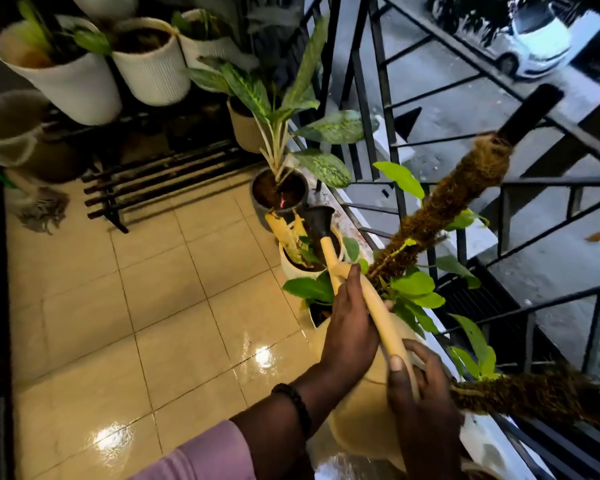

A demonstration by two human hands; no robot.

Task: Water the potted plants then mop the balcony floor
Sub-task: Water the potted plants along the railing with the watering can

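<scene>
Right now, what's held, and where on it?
A cream watering can, in both hands. The left hand wraps the long spout just behind the black rose; the right hand grips the handle at the top of the can's body.

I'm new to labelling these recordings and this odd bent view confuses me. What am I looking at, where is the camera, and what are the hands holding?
There is no machine here. One wide-angle camera sits on a person's head, looking down at their own two hands, which is why straight lines bend. You are on a balcony with a tiled floor that looks wet and shiny, and a black railing on the right. Both hands hold a beige watering can: the left hand grips its long spout, the right hand its rear handle. The can's black nozzle points over a pale pot beside the railing. More white pots stand on a rack at the far end.
</scene>
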